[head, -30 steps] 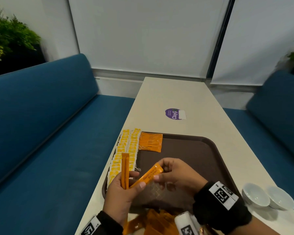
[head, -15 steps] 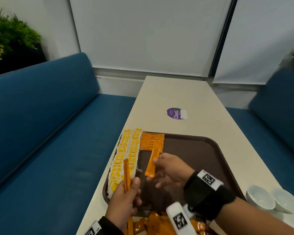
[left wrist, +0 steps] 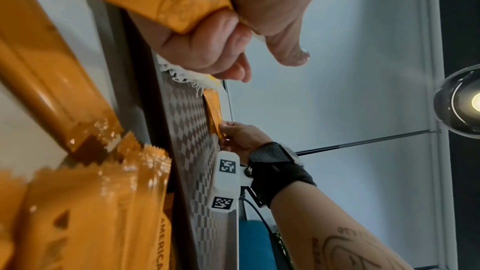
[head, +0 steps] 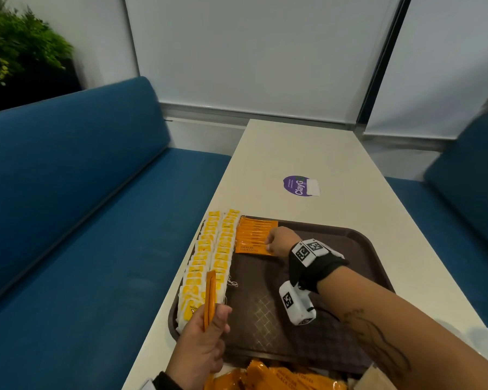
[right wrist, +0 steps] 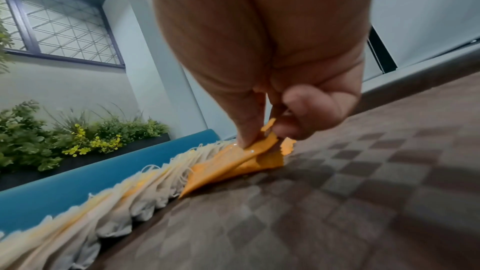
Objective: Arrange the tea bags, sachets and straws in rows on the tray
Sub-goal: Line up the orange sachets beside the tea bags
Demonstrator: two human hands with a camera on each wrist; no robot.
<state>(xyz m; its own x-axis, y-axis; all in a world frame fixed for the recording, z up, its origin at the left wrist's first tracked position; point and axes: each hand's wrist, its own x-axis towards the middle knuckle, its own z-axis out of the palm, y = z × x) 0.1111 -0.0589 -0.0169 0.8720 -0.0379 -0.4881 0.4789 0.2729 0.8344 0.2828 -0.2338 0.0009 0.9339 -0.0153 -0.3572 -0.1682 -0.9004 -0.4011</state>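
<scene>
Head view: right hand (head: 280, 243) fingers pinch a sachet (head: 252, 249) on the tray (head: 350, 249) — left hand (head: 206, 342) grips upright sachets (head: 210, 294).

A: Tea bags (head: 209, 266)?
B: Two overlapped yellow-and-white rows along the brown tray's (head: 350, 240) left edge.
A: Orange sachets (head: 255, 235)?
B: Short overlapped row at the far left, beside them. Loose pile (head: 279, 378) off the near rim.

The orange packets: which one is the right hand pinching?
The nearest packet of the row on the tray, lettering up. The right hand pinches its end; the packets behind it lie untouched.
</scene>
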